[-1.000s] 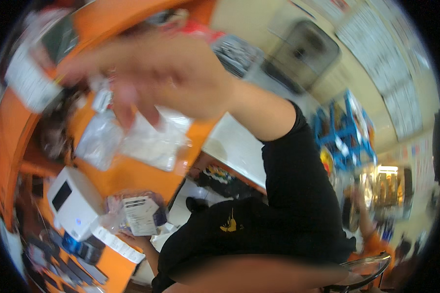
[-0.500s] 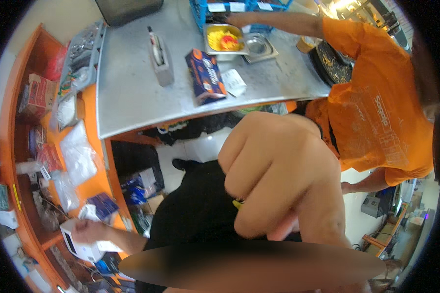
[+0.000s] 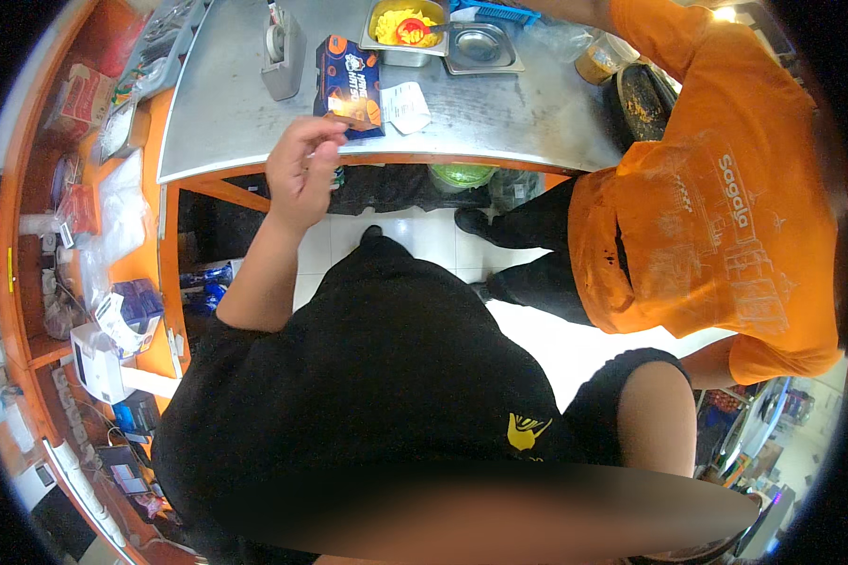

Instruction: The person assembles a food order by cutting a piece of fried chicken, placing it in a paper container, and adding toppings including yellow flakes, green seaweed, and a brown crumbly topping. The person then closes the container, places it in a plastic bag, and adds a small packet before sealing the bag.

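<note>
My left hand [image 3: 306, 169] is raised at the front edge of the steel table, its fingers loosely curled, thumb apart, with nothing visible in them. Its fingertips overlap the lower edge of a dark blue and orange cardboard box [image 3: 349, 75]; whether they touch it I cannot tell. Beside that box lies a white paper slip [image 3: 406, 107]. My right arm [image 3: 658, 414] is bent at the lower right, and its hand is out of sight. Behind the box stands a steel food pan [image 3: 403, 50] with yellow food and a red item in it.
A grey tape dispenser [image 3: 283, 58] stands left of the box; a second steel pan [image 3: 481, 68] is right of the food. At right, a co-worker in an orange shirt [image 3: 697, 235] stands by a black pan [image 3: 637, 111]. A white printer [image 3: 102, 365] sits on the orange counter at left.
My left hand has moved from the white printer up and right to the box. My right fist, large in front earlier, has gone out of view. The view has shifted.
</note>
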`<state>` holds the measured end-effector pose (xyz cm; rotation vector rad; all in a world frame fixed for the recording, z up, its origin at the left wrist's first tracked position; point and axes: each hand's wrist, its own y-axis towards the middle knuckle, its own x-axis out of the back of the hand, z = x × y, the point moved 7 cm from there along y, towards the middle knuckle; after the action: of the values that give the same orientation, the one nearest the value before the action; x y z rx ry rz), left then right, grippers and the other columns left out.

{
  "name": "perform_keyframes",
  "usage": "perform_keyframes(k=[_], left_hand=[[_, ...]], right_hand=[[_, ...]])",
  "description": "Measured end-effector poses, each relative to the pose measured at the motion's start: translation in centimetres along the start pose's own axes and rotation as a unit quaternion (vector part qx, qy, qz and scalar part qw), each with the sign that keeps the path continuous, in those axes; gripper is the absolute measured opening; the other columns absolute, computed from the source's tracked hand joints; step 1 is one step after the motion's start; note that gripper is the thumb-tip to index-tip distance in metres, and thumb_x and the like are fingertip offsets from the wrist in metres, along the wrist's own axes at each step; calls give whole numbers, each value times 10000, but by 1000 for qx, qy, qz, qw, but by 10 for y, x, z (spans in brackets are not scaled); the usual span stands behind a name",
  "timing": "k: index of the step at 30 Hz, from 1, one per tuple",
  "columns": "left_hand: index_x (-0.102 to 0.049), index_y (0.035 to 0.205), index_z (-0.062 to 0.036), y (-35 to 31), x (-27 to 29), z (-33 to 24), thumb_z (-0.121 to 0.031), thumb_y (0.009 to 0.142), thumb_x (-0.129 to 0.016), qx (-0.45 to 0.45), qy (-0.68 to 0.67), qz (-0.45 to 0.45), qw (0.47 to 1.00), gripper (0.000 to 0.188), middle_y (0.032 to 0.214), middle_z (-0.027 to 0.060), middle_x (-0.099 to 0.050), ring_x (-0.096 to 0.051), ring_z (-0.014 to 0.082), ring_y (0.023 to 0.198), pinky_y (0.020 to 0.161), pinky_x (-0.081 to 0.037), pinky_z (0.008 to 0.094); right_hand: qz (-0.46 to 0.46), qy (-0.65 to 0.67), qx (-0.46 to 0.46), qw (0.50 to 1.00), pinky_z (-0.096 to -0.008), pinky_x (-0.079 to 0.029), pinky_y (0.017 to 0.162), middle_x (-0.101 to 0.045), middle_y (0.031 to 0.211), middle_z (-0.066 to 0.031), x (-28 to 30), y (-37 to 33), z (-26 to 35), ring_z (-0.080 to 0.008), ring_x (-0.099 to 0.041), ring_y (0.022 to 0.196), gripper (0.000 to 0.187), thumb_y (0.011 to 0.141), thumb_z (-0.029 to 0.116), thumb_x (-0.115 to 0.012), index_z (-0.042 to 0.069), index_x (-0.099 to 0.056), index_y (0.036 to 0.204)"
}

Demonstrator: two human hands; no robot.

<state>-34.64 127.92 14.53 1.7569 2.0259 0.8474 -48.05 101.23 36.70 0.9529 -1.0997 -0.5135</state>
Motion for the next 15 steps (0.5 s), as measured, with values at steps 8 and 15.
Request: perform_keyframes(k=[8, 15], left_hand=[[-630, 1081, -21, 55, -25, 43, -67, 928, -611, 69, 42, 13, 997, 161, 872, 45, -594, -548, 97, 729, 636, -447, 234], [-624, 1104, -12, 93, 5, 89, -51, 938, -594, 60, 91, 17, 994, 174, 902, 38, -598, -550, 81, 762, 691, -459, 221]], right_hand=[[-27, -136, -39, 990, -237, -372, 527, -623, 788, -67, 16, -23, -7, -117, -495, 607, 151, 979, 133, -527, 73, -653, 1036], [-96, -294, -53, 950, -224, -391, 553, -620, 804, -69, 43, -31, -54, -109, -513, 645, 198, 982, 149, -526, 24, -654, 1069]])
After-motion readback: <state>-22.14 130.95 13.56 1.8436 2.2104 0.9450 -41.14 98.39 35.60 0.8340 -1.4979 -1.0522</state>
